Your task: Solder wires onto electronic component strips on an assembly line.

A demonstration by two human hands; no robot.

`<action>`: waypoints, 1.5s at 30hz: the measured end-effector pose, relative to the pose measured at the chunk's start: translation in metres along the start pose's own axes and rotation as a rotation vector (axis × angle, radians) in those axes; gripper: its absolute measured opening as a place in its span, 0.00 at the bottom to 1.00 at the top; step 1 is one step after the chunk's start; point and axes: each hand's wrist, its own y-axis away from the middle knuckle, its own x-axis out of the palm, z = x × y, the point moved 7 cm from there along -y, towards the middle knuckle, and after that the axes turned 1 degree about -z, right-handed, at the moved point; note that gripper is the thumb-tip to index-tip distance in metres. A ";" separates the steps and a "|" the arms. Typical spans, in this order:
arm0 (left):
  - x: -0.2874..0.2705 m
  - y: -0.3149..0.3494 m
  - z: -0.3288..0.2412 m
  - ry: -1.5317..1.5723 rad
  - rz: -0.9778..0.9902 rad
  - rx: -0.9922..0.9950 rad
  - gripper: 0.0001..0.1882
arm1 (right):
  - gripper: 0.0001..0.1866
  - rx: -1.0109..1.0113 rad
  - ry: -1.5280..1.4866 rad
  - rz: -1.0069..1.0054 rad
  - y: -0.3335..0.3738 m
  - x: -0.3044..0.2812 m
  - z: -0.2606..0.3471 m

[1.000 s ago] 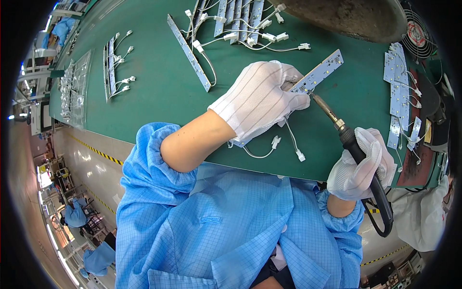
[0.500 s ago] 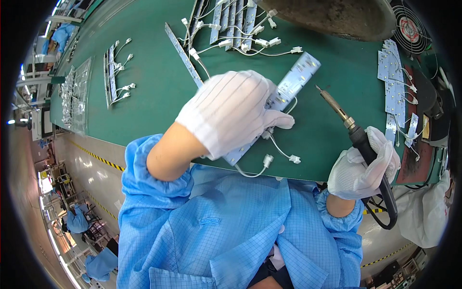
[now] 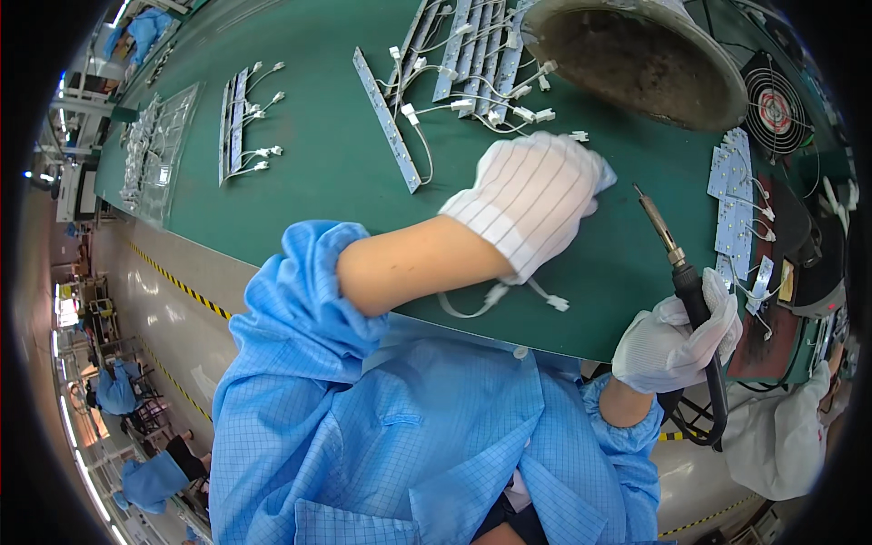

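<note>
My left hand [image 3: 541, 202], in a white pinstriped glove, is curled over an LED circuit board [image 3: 608, 175]. Only a pale corner of the board shows past the knuckles; the rest is hidden under the hand and forearm. Two white connector leads [image 3: 550, 297] stick out below the wrist onto the green mat. In my gloved right hand [image 3: 677, 345] is a soldering iron [image 3: 688, 283], its grip wrapped by the fingers. Its bare tip points up and to the left, a short way right of my left hand and apart from the board.
Several LED strips with white connectors [image 3: 481, 54] lie at the far middle, one slim strip [image 3: 389, 123] apart. More lie at the left [image 3: 233, 127] beside a clear plastic tray [image 3: 173, 154]. Other boards [image 3: 732, 195] are stacked at the right, below a fan [image 3: 777, 109]. A wide duct mouth [image 3: 636, 68] overhangs the back.
My left hand has moved right and away from me, covering the board end that showed before. The view has shifted slightly. My right hand still holds the soldering iron, tip up.
</note>
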 end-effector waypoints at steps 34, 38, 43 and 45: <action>0.010 0.026 0.010 0.411 0.023 0.129 0.09 | 0.17 0.275 -0.818 0.318 0.025 0.014 -0.011; 0.011 0.025 0.009 0.395 0.020 0.117 0.09 | 0.16 0.181 -0.776 0.293 0.022 0.014 -0.008; 0.011 0.025 0.013 0.447 0.063 0.055 0.09 | 0.14 0.074 -0.720 0.257 0.016 0.012 -0.003; 0.011 0.026 0.014 0.425 0.051 0.085 0.09 | 0.15 0.099 -0.767 0.293 0.018 0.013 -0.004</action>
